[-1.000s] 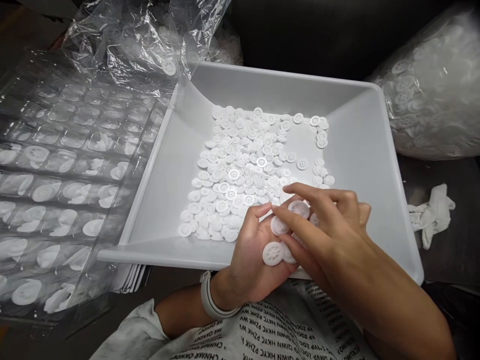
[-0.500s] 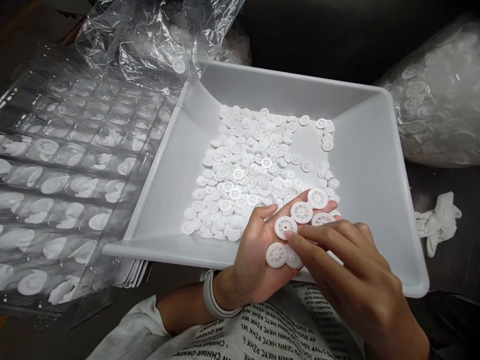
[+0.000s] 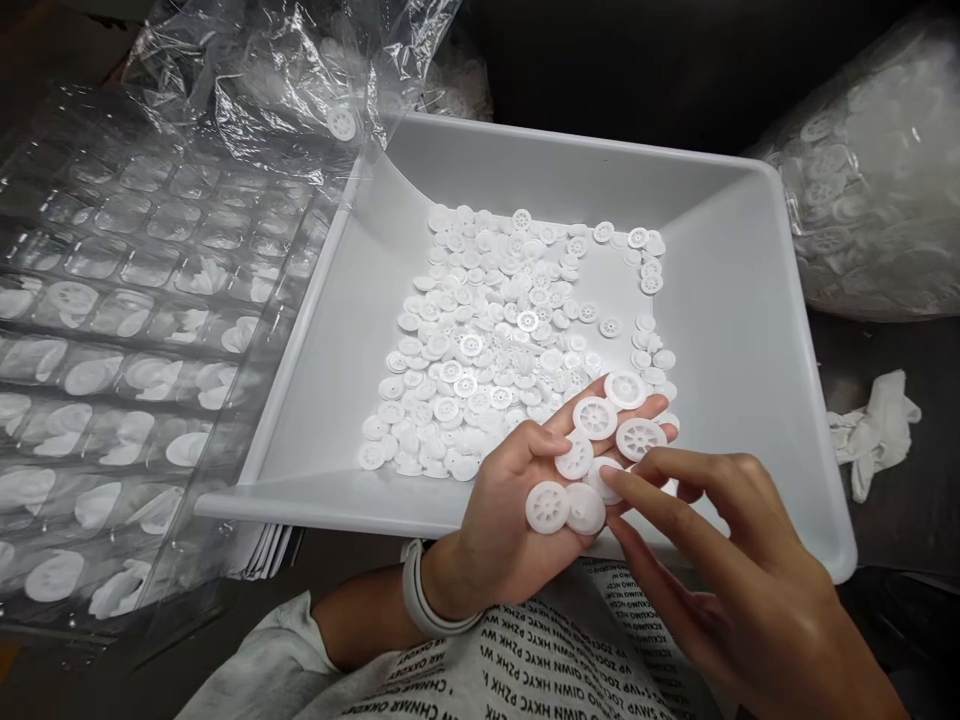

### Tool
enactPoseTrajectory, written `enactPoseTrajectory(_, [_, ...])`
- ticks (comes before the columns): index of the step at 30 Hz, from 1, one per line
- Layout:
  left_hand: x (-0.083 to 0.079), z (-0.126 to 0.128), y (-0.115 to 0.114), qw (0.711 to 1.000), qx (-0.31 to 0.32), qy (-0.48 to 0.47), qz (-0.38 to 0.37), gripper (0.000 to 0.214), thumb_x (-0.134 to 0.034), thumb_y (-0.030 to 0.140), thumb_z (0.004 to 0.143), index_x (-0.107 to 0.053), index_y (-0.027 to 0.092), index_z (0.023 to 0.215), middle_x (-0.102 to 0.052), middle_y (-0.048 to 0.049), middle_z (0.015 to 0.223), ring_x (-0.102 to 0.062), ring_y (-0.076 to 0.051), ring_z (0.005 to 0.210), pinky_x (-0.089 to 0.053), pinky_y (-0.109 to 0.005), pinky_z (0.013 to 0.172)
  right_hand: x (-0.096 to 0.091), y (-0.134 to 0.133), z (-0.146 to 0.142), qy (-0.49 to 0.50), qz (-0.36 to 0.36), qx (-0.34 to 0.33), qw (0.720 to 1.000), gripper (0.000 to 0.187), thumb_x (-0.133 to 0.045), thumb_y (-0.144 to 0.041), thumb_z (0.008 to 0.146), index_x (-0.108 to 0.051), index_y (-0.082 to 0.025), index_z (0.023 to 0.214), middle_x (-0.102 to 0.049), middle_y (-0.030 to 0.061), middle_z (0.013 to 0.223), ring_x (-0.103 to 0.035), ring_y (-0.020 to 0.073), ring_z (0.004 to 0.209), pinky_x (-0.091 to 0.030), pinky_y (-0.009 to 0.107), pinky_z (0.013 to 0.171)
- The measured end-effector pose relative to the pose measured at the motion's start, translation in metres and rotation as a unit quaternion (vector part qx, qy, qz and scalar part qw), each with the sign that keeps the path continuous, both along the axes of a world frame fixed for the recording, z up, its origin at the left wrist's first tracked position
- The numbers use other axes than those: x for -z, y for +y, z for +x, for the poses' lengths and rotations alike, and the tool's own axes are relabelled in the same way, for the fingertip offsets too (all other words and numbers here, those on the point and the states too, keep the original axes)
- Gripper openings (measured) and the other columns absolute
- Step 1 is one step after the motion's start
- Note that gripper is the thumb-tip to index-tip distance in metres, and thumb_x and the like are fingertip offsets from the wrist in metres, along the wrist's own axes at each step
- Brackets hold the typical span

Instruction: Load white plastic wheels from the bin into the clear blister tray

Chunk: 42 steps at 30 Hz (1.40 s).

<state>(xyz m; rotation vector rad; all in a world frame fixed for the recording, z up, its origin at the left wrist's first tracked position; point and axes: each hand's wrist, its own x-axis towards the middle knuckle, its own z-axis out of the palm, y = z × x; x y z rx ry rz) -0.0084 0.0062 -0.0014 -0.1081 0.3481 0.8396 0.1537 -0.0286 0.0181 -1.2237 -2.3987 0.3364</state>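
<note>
My left hand (image 3: 517, 510) lies palm up over the near rim of a white tray (image 3: 720, 300). Several white spoked plastic wheels (image 3: 595, 418) rest on its flat fingers and palm. My right hand (image 3: 712, 555) comes in from the lower right, its index fingertip touching a wheel (image 3: 606, 478) on the left fingers; the other fingers are loosely curled. A heap of small white wheels (image 3: 495, 340) covers the tray floor just beyond both hands.
A clear blister sheet (image 3: 112, 330) with wheels in its pockets lies left of the tray, with crumpled clear film (image 3: 285, 70) above it. A clear bag of wheels (image 3: 877, 170) sits at the right. A white cloth (image 3: 874, 430) lies by the tray's right side.
My right hand has drawn back toward me, uncovering the wheels on the left fingers. Its fingertip moved from the wheels near the palm to one farther right.
</note>
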Motion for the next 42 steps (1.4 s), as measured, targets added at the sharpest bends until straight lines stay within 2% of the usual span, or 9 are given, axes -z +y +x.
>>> enactPoseTrajectory(3, [0.002,0.000,-0.001,1.000,0.008,0.008,0.016,0.059,-0.035,0.011,0.080,-0.049,0.018,0.136,-0.056,-0.0077,0.139,-0.045,-0.027,0.133,-0.031,-0.046,0.112,0.002,-0.003,0.002,-0.031,-0.007,0.008,0.999,0.041,-0.059,-0.011,0.088,-0.055,-0.014,0.128,-0.055,0.0118,0.111,-0.051,0.0201,0.088,-0.043,0.035,0.073])
enactPoseTrajectory(11, [-0.003,0.002,0.002,0.999,0.007,0.036,-0.002,0.049,-0.036,0.016,0.082,-0.060,0.019,0.125,-0.065,-0.0044,0.128,-0.051,-0.023,0.128,-0.030,-0.038,0.113,0.005,-0.005,0.001,-0.004,-0.001,0.021,1.000,0.031,-0.059,-0.009,0.088,-0.058,-0.015,0.118,-0.057,0.0114,0.117,-0.056,0.0207,0.095,-0.047,0.035,0.077])
enactPoseTrajectory(18, [0.002,0.001,0.001,1.000,0.005,0.010,-0.008,0.053,-0.037,0.018,0.082,-0.052,0.019,0.133,-0.060,-0.0068,0.134,-0.048,-0.025,0.131,-0.027,-0.042,0.114,0.008,-0.008,-0.003,0.044,0.008,0.030,0.999,0.024,-0.060,-0.006,0.086,-0.060,-0.014,0.109,-0.060,0.0104,0.114,-0.060,0.0186,0.095,-0.049,0.030,0.082])
enactPoseTrajectory(22, [0.004,0.001,0.000,1.000,0.008,0.001,-0.003,0.056,-0.036,0.016,0.081,-0.049,0.018,0.135,-0.058,-0.0074,0.137,-0.045,-0.024,0.134,-0.022,-0.042,0.116,0.009,-0.010,-0.006,0.076,0.028,0.057,0.995,0.036,-0.057,0.002,0.083,-0.059,-0.014,0.115,-0.060,0.0111,0.114,-0.061,0.0194,0.100,-0.049,0.031,0.090])
enactPoseTrajectory(24, [0.003,0.001,0.001,1.000,0.007,0.003,-0.008,0.057,-0.033,0.014,0.082,-0.048,0.017,0.137,-0.057,-0.0081,0.138,-0.045,-0.024,0.134,-0.020,-0.042,0.117,0.010,-0.010,-0.007,0.082,0.041,0.066,0.994,0.040,-0.056,0.003,0.083,-0.058,-0.014,0.120,-0.061,0.0107,0.113,-0.061,0.0190,0.100,-0.050,0.031,0.088])
enactPoseTrajectory(27, [0.001,0.001,0.002,1.000,0.007,0.002,-0.014,0.058,-0.031,0.014,0.083,-0.046,0.016,0.138,-0.057,-0.0094,0.138,-0.046,-0.024,0.133,-0.021,-0.041,0.116,0.011,-0.010,-0.009,0.095,0.066,0.077,0.990,0.038,-0.057,0.003,0.083,-0.062,-0.013,0.117,-0.063,0.0094,0.108,-0.063,0.0177,0.095,-0.052,0.028,0.084])
enactPoseTrajectory(33, [0.000,0.003,0.002,1.000,0.004,-0.003,-0.022,0.057,-0.030,0.016,0.084,-0.048,0.015,0.138,-0.056,-0.0113,0.139,-0.046,-0.025,0.133,-0.024,-0.040,0.115,0.013,-0.008,-0.009,0.107,0.049,0.071,0.991,0.031,-0.054,0.005,0.082,-0.065,-0.014,0.104,-0.062,0.0080,0.102,-0.063,0.0168,0.089,-0.052,0.028,0.079])
enactPoseTrajectory(42, [0.003,0.003,0.002,0.999,-0.020,-0.012,-0.024,0.053,-0.029,0.017,0.086,-0.051,0.012,0.134,-0.060,-0.0111,0.133,-0.051,-0.025,0.129,-0.028,-0.039,0.114,0.022,-0.021,0.000,0.086,0.040,0.096,0.991,0.027,-0.059,0.001,0.084,-0.065,-0.017,0.104,-0.058,0.0060,0.114,-0.061,0.0125,0.099,-0.048,0.020,0.085])
